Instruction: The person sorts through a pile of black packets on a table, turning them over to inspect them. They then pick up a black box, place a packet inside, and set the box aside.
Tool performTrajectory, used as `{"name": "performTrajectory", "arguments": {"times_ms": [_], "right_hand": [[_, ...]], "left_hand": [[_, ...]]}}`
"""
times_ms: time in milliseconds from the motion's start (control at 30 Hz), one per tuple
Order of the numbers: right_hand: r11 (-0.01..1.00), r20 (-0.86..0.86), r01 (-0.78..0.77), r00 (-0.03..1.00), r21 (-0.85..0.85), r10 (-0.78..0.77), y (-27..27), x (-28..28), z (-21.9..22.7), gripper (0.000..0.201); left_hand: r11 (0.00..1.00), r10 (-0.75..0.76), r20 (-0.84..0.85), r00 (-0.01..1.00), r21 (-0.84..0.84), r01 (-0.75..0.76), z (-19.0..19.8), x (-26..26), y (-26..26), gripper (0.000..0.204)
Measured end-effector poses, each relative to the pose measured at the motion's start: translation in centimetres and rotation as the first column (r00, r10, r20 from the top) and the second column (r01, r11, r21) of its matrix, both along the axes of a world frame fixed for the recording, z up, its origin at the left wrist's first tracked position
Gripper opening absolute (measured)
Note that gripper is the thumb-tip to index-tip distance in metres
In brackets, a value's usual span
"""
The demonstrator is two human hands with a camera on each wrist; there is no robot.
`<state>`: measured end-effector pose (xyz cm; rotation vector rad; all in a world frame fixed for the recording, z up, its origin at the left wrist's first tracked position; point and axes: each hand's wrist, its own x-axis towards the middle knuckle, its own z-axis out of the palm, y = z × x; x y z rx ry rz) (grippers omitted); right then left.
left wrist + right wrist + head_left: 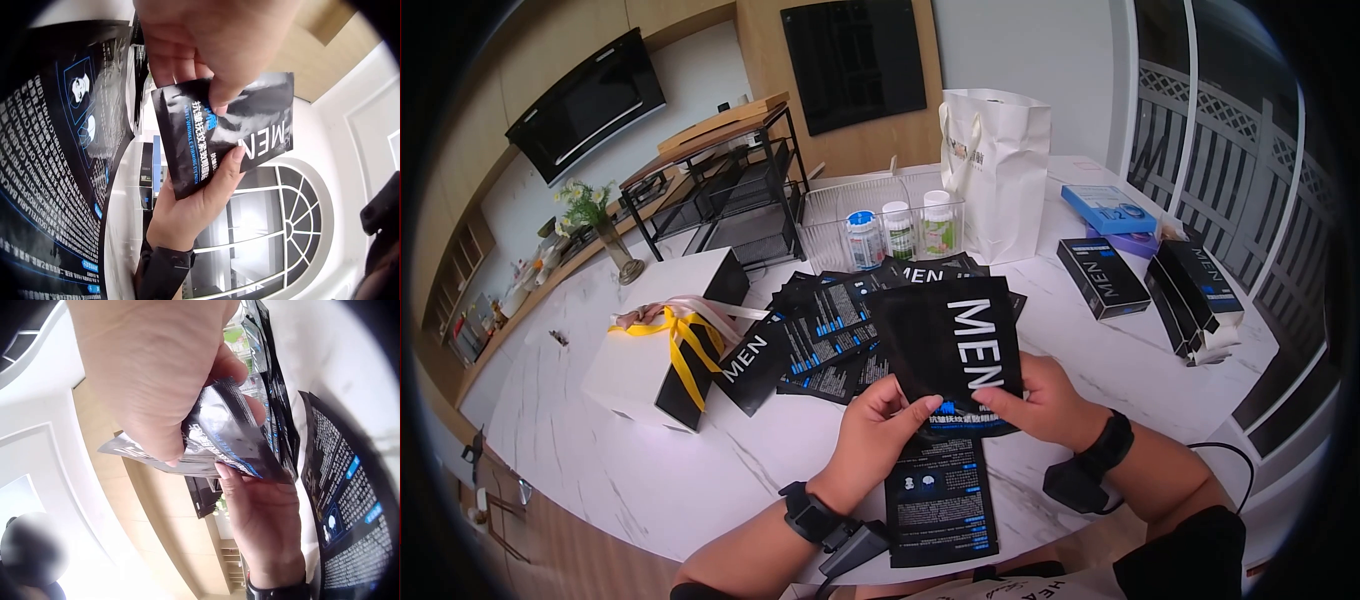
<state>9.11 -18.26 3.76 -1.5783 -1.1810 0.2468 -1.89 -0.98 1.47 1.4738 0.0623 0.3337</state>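
Note:
A black foil eye mask packet (945, 335) with white MEN lettering is held up over the table between both hands. My left hand (880, 430) pinches its lower left corner, thumb on the printed front. At the lower right edge my right hand (1055, 405) grips it, thumb also on the front. The left wrist view shows both thumbs pressing the packet (219, 134), which bends slightly in the right wrist view. Below the hands, another packet (940, 505) lies text side up near the table's front edge. Behind them spreads a pile of similar packets (825, 325).
A white box (650, 330) with yellow and pink ribbons stands left. Beyond the pile, several bottles (897, 230) stand by a clear bin (825, 225) and a white paper bag (1000, 180). Black MEN boxes (1103, 277) and a blue box (1108, 208) are right.

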Motion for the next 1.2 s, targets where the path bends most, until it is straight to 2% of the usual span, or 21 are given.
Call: {"name": "performTrajectory", "arguments": {"times_ms": [33, 67, 233, 300, 367, 433, 467, 567, 600, 733, 800, 833, 900, 1033, 1100, 1200], "right_hand": [[0.999, -0.016, 0.038, 0.999, -0.015, -0.039, 0.0, 0.1, -0.1, 0.027], [0.996, -0.033, 0.056, 0.998, 0.062, -0.054, 0.4, 0.3, -0.3, 0.026], [0.995, -0.095, 0.032, 0.995, 0.089, -0.024, 0.4, 0.4, -0.6, 0.026], [0.997, -0.081, -0.048, 0.995, 0.052, 0.052, 0.0, 0.2, -0.3, 0.027], [0.999, -0.023, -0.047, 0.999, 0.024, 0.048, 0.1, 0.0, -0.3, 0.029], [0.992, 0.002, -0.012, 1.0, 0.124, 0.012, 0.5, 0.2, -0.6, 0.031], [0.998, -0.226, -0.058, 0.972, 0.01, 0.059, 0.0, 0.2, 0.0, 0.031], [0.997, -0.316, -0.073, 0.946, 0.022, 0.076, 0.5, 0.2, -0.4, 0.028], [0.996, -0.321, -0.085, 0.944, -0.026, 0.072, 0.5, 0.3, -0.5, 0.025], [0.999, -0.305, -0.023, 0.952, -0.034, 0.012, 0.6, 0.1, -0.2, 0.023], [0.999, -0.329, 0.035, 0.944, 0.014, -0.029, 0.7, 0.3, -0.5, 0.021], [0.999, -0.328, 0.035, 0.944, 0.014, -0.029, 0.7, 0.3, -0.5, 0.021], [1.0, -0.292, -0.015, 0.956, 0.011, 0.018, 0.6, 0.2, -0.4, 0.021], [0.993, -0.199, -0.108, 0.975, -0.049, 0.096, 0.2, 0.0, -0.1, 0.021], [0.999, -0.155, -0.001, 0.988, -0.048, -0.006, 0.3, 0.0, -0.1, 0.022], [0.999, -0.238, 0.048, 0.97, -0.021, -0.052, 0.5, 0.3, 0.1, 0.022]], "left_hand": [[1.0, -0.001, 0.0, 1.0, 0.0, 0.001, 0.1, 0.0, -0.1, 0.012], [0.999, -0.016, 0.019, 1.0, -0.032, 0.016, 0.4, -0.1, -0.5, 0.012], [0.996, -0.023, 0.055, 0.998, -0.081, 0.028, 1.1, -0.3, -1.1, 0.012], [1.0, -0.009, 0.002, 1.0, -0.021, 0.009, 0.4, -0.1, -0.2, 0.013], [0.999, -0.001, 0.021, 1.0, -0.037, 0.001, 0.3, 0.0, -0.4, 0.012], [0.999, 0.005, 0.038, 0.999, -0.051, -0.003, 0.3, 0.1, -0.4, 0.011], [0.997, 0.029, 0.024, 0.999, -0.069, -0.028, 0.3, 0.1, -0.4, 0.011], [0.994, 0.052, 0.017, 0.999, -0.095, -0.05, 0.2, 0.2, -0.3, 0.013], [0.993, 0.051, 0.025, 0.998, -0.104, -0.048, 0.3, 0.2, -0.2, 0.014], [0.989, 0.004, 0.037, 0.999, -0.147, 0.002, 0.4, 0.2, -0.4, 0.015], [0.996, -0.083, 0.028, 0.996, -0.035, 0.084, -0.7, 0.6, 0.2, 0.021], [0.996, -0.083, 0.028, 0.996, -0.035, 0.084, -1.0, 0.6, 0.3, 0.021], [0.998, -0.061, -0.056, 0.997, -0.03, 0.059, -1.2, 0.7, 0.6, 0.021], [0.999, -0.051, -0.034, 0.998, 0.018, 0.051, -1.8, 0.8, 0.9, 0.019], [0.999, -0.038, -0.025, 0.999, -0.005, 0.038, -1.3, 0.6, 0.6, 0.017], [0.998, -0.07, 0.007, 0.998, 0.006, 0.07, -0.6, 0.3, 0.2, 0.016]]}}
